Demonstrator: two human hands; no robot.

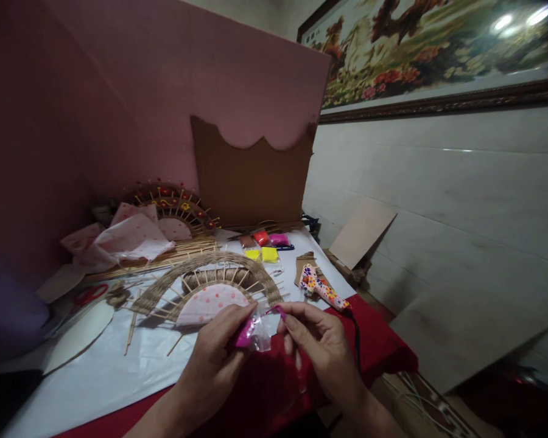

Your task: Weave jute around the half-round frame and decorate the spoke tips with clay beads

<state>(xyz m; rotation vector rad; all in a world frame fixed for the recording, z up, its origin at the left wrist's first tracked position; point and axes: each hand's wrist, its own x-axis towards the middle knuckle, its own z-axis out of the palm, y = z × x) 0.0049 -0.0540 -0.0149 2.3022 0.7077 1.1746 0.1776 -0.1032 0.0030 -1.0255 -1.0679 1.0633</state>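
My left hand (pixel 219 347) is closed around a small clear packet of magenta modelling clay (pixel 244 333), its plastic end sticking out to the right. Between thumb and forefinger, my right hand (pixel 317 340) pinches a thin magenta strand of clay (pixel 277 310) beside the packet's end. Whether the strand still joins the clay inside is hard to see. Just beyond my hands lies a half-round fan of sticks and woven twine (pixel 164 280), with a dotted pink cloth centre (pixel 212 302).
Behind the fan lie yellow clay packets (pixel 268 254), a red packet (pixel 261 237) and a magenta packet (pixel 281 239). A flower-patterned glue gun (pixel 322 287) rests at the right edge. Red-handled scissors (pixel 90 295) are at left. A decorated fan (pixel 178 204) stands at the back.
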